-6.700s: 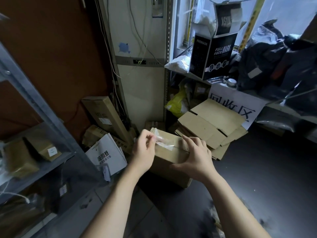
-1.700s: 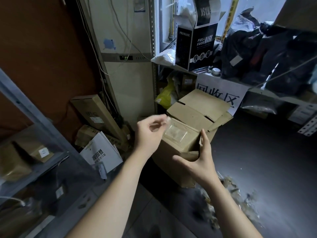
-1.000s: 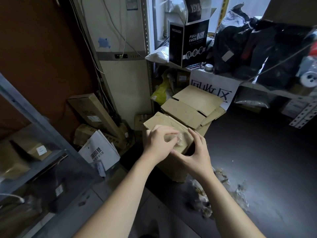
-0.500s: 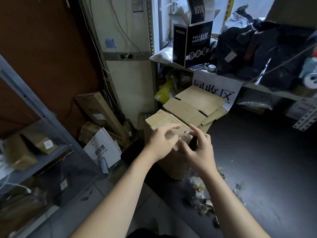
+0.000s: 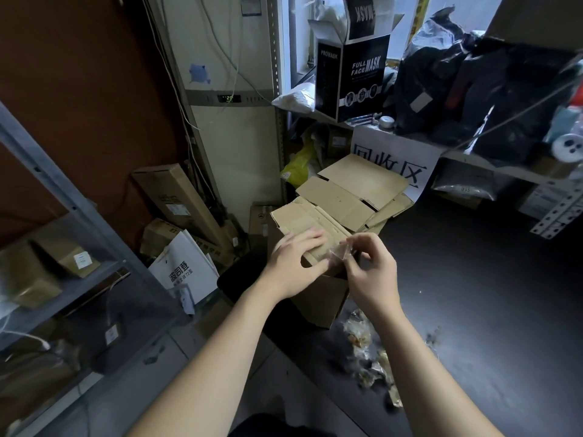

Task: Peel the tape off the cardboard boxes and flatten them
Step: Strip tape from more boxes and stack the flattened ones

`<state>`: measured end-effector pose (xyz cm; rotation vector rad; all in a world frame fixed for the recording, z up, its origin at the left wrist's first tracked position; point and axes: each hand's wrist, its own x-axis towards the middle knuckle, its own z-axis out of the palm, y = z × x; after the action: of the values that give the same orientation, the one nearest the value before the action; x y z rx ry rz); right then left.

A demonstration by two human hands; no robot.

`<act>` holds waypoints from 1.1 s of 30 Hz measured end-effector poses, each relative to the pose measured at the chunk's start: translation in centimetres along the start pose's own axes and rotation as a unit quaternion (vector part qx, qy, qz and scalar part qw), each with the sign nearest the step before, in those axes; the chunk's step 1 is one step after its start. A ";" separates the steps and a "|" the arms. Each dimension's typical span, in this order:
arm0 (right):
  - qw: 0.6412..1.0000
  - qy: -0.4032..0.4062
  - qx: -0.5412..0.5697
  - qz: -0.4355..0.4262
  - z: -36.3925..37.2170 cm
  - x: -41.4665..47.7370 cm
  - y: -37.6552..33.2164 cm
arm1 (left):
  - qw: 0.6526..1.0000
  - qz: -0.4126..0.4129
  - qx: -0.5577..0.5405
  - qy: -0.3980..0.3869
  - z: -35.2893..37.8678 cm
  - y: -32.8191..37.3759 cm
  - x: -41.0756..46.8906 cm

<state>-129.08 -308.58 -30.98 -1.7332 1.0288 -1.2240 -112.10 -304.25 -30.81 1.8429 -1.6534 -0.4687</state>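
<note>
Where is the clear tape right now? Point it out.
In the head view the tape is just right of centre, pinched by the right hand at the top edge of the box, beside the left hand.

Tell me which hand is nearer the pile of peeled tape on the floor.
Right. The right hand pinches a tape strip just above the tape pile; the left hand rests on the cardboard box, farther left.

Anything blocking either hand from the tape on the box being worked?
Nothing visible. The right hand pinches the clear tape at the top edge of the cardboard box. The left hand lies on the box top beside it.
</note>
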 end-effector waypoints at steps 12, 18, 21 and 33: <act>0.999 0.029 0.034 -0.003 0.3 -0.4 0.3 | 1.000 0.008 -0.007 0.007 0.5 -0.6 0.8; 0.997 0.036 0.068 0.004 0.1 -0.8 0.6 | 1.000 -0.004 -0.018 0.018 0.5 -0.4 0.5; 0.995 0.055 0.080 0.010 0.1 -1.1 -0.1 | 0.999 0.001 -0.017 0.035 0.6 -0.4 0.5; 0.989 0.067 -0.048 0.121 -5.6 -5.1 4.1 | 0.996 0.008 -0.021 0.088 1.6 -0.5 0.8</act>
<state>-136.28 -306.22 -35.04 -1.5585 1.3552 -1.1617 -112.60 -305.33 -32.24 1.7852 -1.5280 -0.3204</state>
